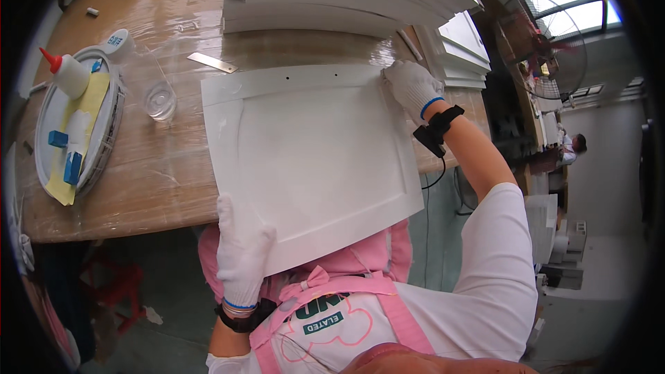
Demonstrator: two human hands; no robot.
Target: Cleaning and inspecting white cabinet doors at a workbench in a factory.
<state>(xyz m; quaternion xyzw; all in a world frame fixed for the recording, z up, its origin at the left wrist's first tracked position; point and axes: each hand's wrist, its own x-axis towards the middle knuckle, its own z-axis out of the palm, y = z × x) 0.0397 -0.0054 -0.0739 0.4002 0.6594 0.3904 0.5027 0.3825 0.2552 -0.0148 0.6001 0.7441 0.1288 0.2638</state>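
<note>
A large white cardboard sheet with pressed crease lines and two small dark holes along its far edge lies partly on the table and reaches over the near edge toward my lap. My left hand, in a white knit glove, grips the sheet's near left corner and covers it; some of its fingers are hidden. At the far right corner, my gloved right hand is closed over the sheet's edge with its fingers bent. Just beyond the sheet's far left edge lies a flat metal strip, like a ruler or blade.
Tall stacks of white board stand at the back, with more white sheets at the right. On the left, a round white lid or tray carries a red-tipped glue bottle and blue blocks. Beside it is a clear cup.
</note>
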